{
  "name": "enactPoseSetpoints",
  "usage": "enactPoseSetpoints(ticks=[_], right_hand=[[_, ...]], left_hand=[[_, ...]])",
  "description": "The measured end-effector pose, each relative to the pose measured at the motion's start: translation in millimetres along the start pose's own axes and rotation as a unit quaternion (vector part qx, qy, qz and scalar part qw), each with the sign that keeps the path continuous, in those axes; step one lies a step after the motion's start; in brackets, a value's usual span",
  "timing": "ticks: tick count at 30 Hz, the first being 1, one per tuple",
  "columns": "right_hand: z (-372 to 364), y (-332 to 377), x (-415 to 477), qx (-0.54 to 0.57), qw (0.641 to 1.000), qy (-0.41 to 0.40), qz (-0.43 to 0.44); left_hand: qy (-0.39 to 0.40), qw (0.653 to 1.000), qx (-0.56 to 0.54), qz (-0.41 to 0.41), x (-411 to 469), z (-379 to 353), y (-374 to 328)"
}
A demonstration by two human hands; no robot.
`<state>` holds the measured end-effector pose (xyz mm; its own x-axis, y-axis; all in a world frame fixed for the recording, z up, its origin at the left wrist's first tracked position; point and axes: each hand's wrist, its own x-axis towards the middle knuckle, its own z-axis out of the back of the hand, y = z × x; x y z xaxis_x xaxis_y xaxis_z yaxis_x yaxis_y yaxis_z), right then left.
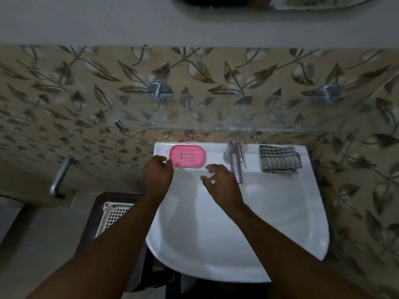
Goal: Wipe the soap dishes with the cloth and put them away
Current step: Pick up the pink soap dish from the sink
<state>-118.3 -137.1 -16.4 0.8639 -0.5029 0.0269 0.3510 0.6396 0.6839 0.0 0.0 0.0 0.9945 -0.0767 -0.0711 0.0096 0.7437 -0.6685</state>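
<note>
Sink ledge point(213, 155) is carrying one pink soap dish point(187, 156) near its left end and one folded checked cloth point(279, 158) at its right, with one tap point(235, 160) standing between. Left hand point(158, 173) is curling against the dish's left rim; whether it is gripping, I cannot tell. Right hand point(222, 186) is hovering, fingers loosely spread, over the open basin point(259, 216).

We see a pink soap dish point(187, 156), a grey-and-white checked cloth point(279, 159), a white sink point(237, 234) and beige leaf-patterned tiles point(64, 104).
</note>
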Motion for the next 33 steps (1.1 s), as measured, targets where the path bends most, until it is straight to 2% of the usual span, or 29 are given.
enactPoseSetpoints(ticks=[5,8,13,18,26,33], right_hand=[[-14,5,53,-0.033,0.998,0.042,-0.034],[-16,7,78,-0.059,0.991,0.104,-0.065],[-24,6,104,-0.074,0.983,0.155,-0.060],[-27,3,114,-0.105,0.976,0.188,-0.035],[-22,7,118,-0.114,0.974,0.197,-0.010],[-11,11,120,-0.078,0.979,0.189,-0.004]], left_hand=[[0.040,0.997,-0.024,0.055,29,-6,3],[0.066,0.996,-0.010,0.066,44,-12,9],[0.111,0.993,0.017,0.029,61,-21,9],[0.130,0.989,0.024,0.062,66,-22,2],[0.109,0.984,-0.030,0.139,73,-23,-11],[0.110,0.979,-0.064,0.159,80,-25,-12]])
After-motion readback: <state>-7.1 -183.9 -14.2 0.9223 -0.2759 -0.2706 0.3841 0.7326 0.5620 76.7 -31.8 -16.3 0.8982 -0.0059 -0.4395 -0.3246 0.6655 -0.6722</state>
